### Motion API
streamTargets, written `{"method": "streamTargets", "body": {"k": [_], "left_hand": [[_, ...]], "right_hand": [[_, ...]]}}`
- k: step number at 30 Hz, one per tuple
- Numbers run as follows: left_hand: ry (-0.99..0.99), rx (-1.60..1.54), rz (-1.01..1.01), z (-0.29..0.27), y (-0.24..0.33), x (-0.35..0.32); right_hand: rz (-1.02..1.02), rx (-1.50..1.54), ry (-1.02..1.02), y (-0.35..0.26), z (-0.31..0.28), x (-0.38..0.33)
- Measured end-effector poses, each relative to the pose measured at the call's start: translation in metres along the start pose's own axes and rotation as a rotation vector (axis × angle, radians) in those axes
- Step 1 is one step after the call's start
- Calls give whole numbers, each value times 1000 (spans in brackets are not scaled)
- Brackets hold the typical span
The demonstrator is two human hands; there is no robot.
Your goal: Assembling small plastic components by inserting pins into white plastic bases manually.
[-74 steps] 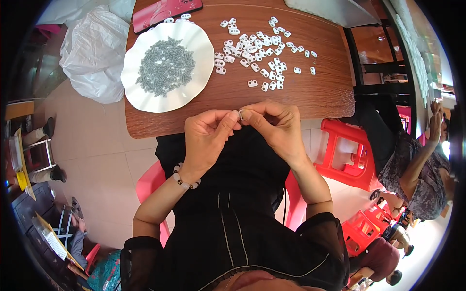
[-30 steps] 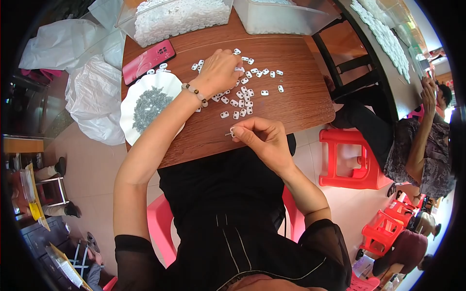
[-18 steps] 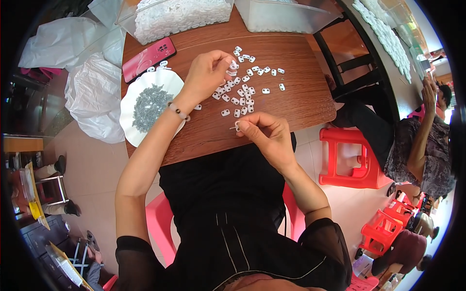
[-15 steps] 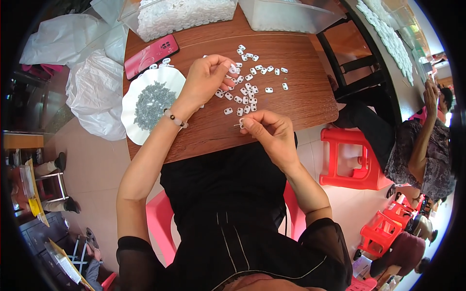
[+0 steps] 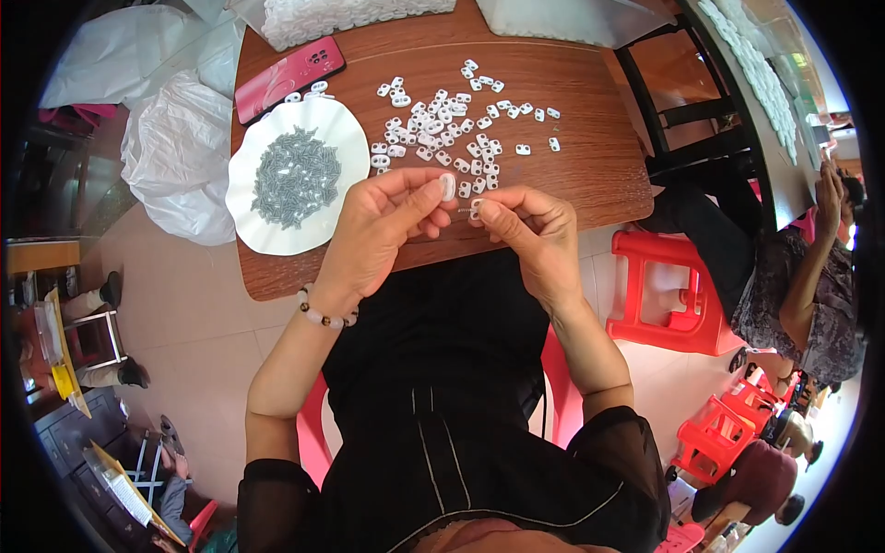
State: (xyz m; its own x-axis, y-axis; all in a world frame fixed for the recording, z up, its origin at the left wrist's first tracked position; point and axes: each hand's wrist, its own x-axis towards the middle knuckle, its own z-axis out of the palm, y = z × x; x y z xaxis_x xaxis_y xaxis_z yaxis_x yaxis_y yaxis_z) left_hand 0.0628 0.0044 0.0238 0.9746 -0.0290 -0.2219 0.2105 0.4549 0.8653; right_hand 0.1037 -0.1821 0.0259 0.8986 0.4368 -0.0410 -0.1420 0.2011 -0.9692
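From my end I watch both hands meet above the near edge of the brown wooden table point(image 5: 590, 194). The left hand point(image 5: 376, 223) pinches a white oval plastic piece point(image 5: 448, 187) upright between thumb and forefinger, at the tips. The right hand point(image 5: 542, 236) pinches a small white holed piece point(image 5: 477, 209) the same way, and I make out something thin poking from it toward the left hand. The two held pieces sit near each other but apart, the left one slightly higher in my view. Just beyond the fingertips lie scattered two-holed white pieces point(image 5: 435, 125). Left of them, beside the left hand, a wavy-rimmed white plate point(image 5: 355, 146) holds a heap of small grey rods point(image 5: 295, 180).
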Motion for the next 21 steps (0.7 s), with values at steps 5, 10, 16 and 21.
{"method": "streamTargets", "body": {"k": [5,10,16,21], "left_hand": [[29,-122,-42,-5,-10,-15],[38,-175,-112,-6,-18,-20],[39,-179,-90,-3,-21,-22],[49,-209,-104,-2,-26,-20]], "right_hand": [[72,41,-36,-2,-1,-2],[78,12,-38,1,2,-2],[97,-7,-37,1,5,-3],[125,-14,-22,2,6,-2]]}}
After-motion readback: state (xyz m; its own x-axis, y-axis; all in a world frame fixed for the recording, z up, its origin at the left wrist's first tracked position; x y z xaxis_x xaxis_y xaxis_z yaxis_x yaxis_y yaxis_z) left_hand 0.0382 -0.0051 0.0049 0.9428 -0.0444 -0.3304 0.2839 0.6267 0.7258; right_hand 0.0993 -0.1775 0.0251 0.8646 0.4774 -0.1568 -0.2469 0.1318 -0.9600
